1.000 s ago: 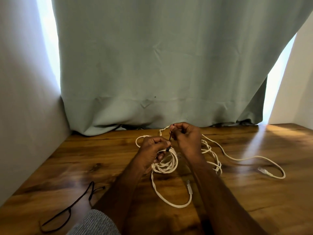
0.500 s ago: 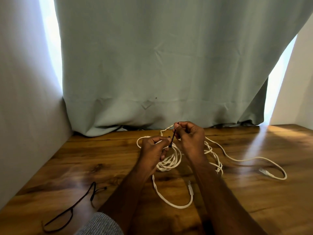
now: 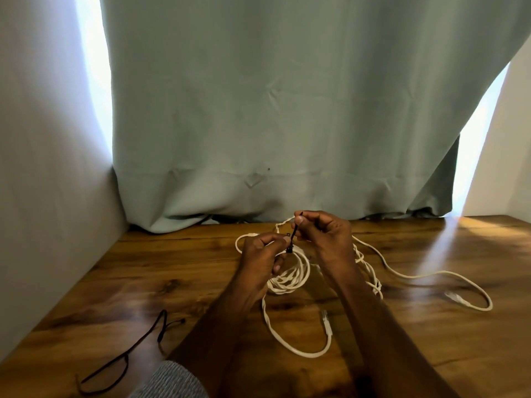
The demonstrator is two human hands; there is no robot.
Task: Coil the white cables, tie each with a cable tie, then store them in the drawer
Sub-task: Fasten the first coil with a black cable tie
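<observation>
**Tie being cinched on the first coil**

I saw a grey-green curtain [image 3: 287, 110] fill the far side, its hem bunched on the back edge of the wooden table [image 3: 186, 271], which I took as my landmark. Toward the table's right side a loose white cable [image 3: 425, 275] trailed away, its plug lying flat near the right edge. At the table's middle, just in front of the curtain hem, sat the coiled white cable [image 3: 290, 278], several loops gathered together, with a free tail curving toward me and ending in a connector. Near the table's front left corner lay a thin black cord [image 3: 138, 340], well apart from the coil.

My left hand [image 3: 260, 258] was curled around the coil's top, thumb and forefinger pinching it where the tie wrapped. My right hand [image 3: 324, 234], just beyond and right of the left, pinched the upper end of the black cable tie [image 3: 293, 238] between curled fingers, the strap running down to its head at the coil. A grey sleeve [image 3: 169, 380] showed at the table's front edge.
</observation>
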